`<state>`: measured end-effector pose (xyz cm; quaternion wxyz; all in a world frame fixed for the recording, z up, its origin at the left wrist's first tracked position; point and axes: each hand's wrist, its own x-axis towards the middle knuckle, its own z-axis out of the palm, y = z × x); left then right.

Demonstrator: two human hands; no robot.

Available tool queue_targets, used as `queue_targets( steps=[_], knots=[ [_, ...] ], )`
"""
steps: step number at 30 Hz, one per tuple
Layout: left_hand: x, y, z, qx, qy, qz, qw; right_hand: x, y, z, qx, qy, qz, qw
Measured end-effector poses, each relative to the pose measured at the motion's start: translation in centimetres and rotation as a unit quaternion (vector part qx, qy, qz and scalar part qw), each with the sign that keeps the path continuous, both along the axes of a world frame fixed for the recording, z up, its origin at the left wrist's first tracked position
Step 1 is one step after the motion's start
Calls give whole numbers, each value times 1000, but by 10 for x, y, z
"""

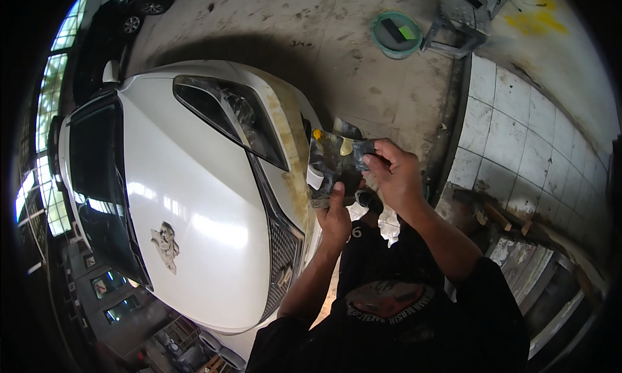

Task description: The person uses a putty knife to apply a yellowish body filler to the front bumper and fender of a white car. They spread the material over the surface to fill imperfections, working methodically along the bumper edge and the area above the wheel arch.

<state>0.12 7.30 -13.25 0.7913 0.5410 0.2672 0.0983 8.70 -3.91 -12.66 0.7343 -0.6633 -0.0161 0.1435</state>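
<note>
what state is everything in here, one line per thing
board: in left hand, smeared, yellow and pale dabs on it
dark flat piece: pinched in right hand
hood: shut
rag: crumpled on the hood
bumper: patchy tan and white
basin: upright, dark block and green block inside

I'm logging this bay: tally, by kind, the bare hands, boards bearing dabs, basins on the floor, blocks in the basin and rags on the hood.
Bare hands: 2 (left hand, right hand)
Dabbed board: 1
Green basin: 1
Blocks: 2 (black block, green block)
Crumpled rag: 1
Total: 7
</note>
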Motion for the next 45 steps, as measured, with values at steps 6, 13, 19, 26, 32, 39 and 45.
queue_targets(
  steps=[6,13,19,26,32,39,45],
  knots=[
    [-4,1,2,67,19,-41,997,-5,-3,4,-179,-117,-23,977],
    [-22,15,-12,56,42,-70,995,-24,28,-12,-232,-203,-94,947],
    [-34,28,-40,115,54,-124,984,-37,43,-40,-242,-177,-98,949],
    [-34,41,-109,280,36,-171,944,-47,47,-117,-65,43,-63,995],
    [-42,45,-197,255,125,-153,947,-59,38,-215,100,204,9,974],
    [-41,68,-328,172,-108,159,966,-23,9,-390,79,89,10,993],
    [-36,87,-416,217,-199,105,950,6,68,-633,71,92,81,990]
  ],
)
